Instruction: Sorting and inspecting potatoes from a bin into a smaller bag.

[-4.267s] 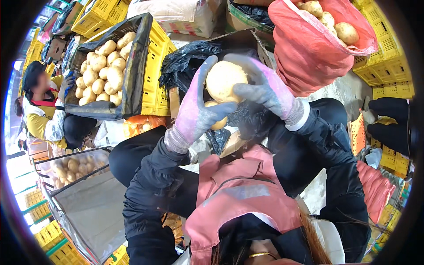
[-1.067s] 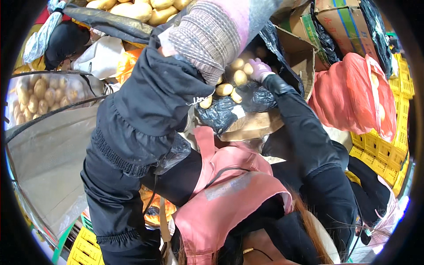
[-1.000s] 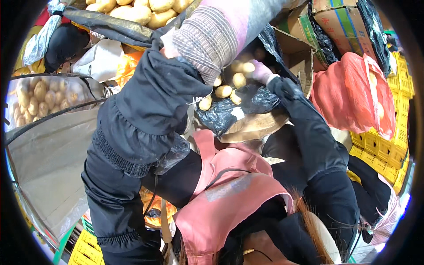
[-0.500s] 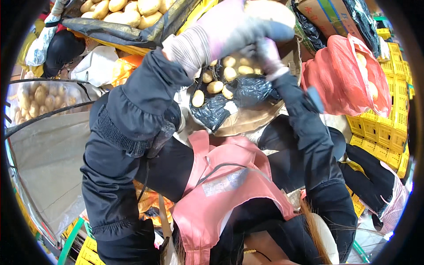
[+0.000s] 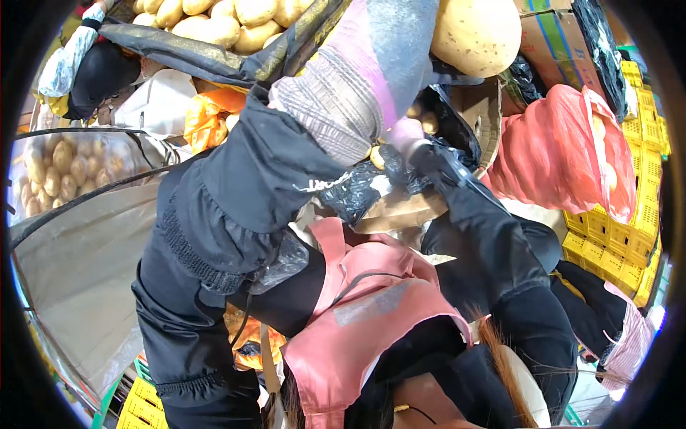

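Raised close to the camera at top centre, my left hand (image 5: 404,53) wears a grey and purple glove and is closed on a large, pale yellow potato (image 5: 477,34). Its fingertips are hidden at the upper edge. Lower down, my right hand (image 5: 406,136), in a purple glove, is mostly covered by the left hand and wrist; its fingers do not show. Beneath both hands stands a cardboard box (image 5: 480,107), lined with black plastic (image 5: 350,196). A few smaller potatoes (image 5: 429,123) show inside it.
More potatoes (image 5: 207,28) fill a dark-lined container at the upper left. A clear bag of potatoes (image 5: 64,175) lies at left. A pink bag (image 5: 547,154) and stacked yellow crates (image 5: 636,168) stand at right. Another person's sleeve (image 5: 68,68) shows at upper left.
My left hand has come closer to the camera with the potato, which now shows larger and farther right. My right hand has moved down and left, behind the left wrist.
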Demonstrator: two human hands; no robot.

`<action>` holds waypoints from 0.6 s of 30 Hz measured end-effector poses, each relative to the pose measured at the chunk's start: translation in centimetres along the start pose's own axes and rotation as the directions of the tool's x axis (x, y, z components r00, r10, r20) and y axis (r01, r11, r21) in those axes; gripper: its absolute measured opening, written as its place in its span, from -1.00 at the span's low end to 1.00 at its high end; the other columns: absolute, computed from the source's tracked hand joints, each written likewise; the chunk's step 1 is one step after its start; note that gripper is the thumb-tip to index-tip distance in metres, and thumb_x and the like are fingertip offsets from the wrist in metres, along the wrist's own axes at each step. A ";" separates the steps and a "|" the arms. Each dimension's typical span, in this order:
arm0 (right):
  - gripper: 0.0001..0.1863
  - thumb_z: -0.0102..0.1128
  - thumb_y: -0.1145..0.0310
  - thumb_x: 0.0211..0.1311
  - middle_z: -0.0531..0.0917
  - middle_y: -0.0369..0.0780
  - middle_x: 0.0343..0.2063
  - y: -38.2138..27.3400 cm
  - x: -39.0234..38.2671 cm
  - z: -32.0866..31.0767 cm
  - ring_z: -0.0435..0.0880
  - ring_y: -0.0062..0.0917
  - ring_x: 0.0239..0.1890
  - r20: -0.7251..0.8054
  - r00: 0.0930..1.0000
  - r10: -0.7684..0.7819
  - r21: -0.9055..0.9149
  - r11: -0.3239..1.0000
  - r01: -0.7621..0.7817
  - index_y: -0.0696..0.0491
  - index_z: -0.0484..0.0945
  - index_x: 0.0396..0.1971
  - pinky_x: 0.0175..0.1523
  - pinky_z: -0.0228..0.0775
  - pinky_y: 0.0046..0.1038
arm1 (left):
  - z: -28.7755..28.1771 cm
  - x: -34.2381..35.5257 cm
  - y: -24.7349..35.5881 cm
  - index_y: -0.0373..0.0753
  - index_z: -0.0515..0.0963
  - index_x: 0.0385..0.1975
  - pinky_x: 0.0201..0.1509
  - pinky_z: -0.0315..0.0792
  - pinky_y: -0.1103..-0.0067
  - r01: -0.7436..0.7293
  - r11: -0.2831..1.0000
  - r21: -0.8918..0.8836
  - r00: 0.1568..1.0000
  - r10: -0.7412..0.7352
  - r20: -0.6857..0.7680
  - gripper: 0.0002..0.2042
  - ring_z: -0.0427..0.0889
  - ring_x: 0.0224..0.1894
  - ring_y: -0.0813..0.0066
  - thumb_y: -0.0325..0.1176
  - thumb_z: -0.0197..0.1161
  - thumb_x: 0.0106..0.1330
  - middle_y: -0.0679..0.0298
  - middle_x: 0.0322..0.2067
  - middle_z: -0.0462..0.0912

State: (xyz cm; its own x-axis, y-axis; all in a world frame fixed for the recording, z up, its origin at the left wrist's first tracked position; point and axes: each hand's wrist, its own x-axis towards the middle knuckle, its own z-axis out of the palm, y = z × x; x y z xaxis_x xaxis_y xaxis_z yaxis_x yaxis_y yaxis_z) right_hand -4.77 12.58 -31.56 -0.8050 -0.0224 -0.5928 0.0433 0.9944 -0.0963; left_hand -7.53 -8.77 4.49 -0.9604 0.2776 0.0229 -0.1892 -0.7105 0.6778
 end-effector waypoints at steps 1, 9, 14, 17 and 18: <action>-0.22 0.35 -0.06 0.17 0.62 0.03 0.08 -1.0 0.5 1.4 0.63 -0.02 0.16 0.057 0.997 0.055 0.032 0.998 -0.057 0.03 0.37 0.31 0.22 0.49 -0.05 | 0.1 0.1 0.0 -0.29 0.53 0.10 0.10 0.60 0.48 -0.010 0.999 0.044 0.999 0.012 -0.044 -0.70 0.71 -0.05 0.44 -0.25 0.19 0.52 0.20 -0.10 0.69; -0.12 0.57 0.22 0.08 0.59 -0.17 0.04 1.6 -2.1 0.8 0.58 -0.40 0.12 0.031 0.998 -0.058 0.983 0.182 -0.020 0.05 0.28 0.37 0.25 0.45 -0.31 | -0.2 -0.2 -0.6 -0.23 0.57 0.06 0.00 0.64 0.47 0.052 0.995 -0.091 0.990 -0.063 -0.129 -0.67 0.76 -0.14 0.36 -0.13 0.21 0.49 0.20 -0.19 0.74; -0.39 0.46 0.28 0.22 0.62 -0.25 0.04 3.8 -15.0 -14.4 0.56 -0.51 0.16 -0.232 0.883 -0.407 0.961 0.045 0.273 0.10 0.45 0.23 0.30 0.42 -0.40 | -0.8 -0.2 -1.8 -0.38 0.54 0.10 0.08 0.68 0.40 0.087 0.900 0.428 0.978 -0.158 0.133 -0.61 0.78 -0.05 0.23 -0.20 -0.02 0.54 0.03 -0.08 0.75; -0.27 0.45 0.32 0.21 0.55 -0.18 0.16 3.4 -22.3 -19.3 0.55 -0.45 0.21 -0.486 0.819 -0.306 0.874 -0.153 0.461 0.12 0.33 0.35 0.34 0.40 -0.39 | -0.1 -2.0 -4.0 -0.36 0.55 0.12 0.05 0.67 0.46 0.328 0.864 0.382 0.937 -0.350 -0.012 -0.60 0.75 0.00 0.26 -0.16 0.08 0.52 0.09 -0.06 0.75; -0.20 0.43 0.34 0.21 0.50 -0.16 0.22 3.4 -24.1 -20.2 0.54 -0.41 0.23 -0.508 0.816 -0.275 0.861 -0.185 0.474 0.10 0.24 0.41 0.37 0.39 -0.36 | 0.3 -3.0 -4.7 -0.33 0.47 0.24 0.17 0.57 0.50 0.289 0.823 0.490 0.948 -0.319 -0.024 -0.54 0.66 0.12 0.31 -0.15 0.13 0.50 0.09 0.10 0.64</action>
State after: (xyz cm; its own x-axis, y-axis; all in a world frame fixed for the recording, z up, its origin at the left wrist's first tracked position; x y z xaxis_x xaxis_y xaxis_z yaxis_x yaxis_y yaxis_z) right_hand 2.79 18.60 -1.44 -0.9697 -0.2390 -0.0513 0.1202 -0.2834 -0.9514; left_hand -3.65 -6.06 1.42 -0.8547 0.4740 -0.2117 -0.3329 -0.1875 0.9241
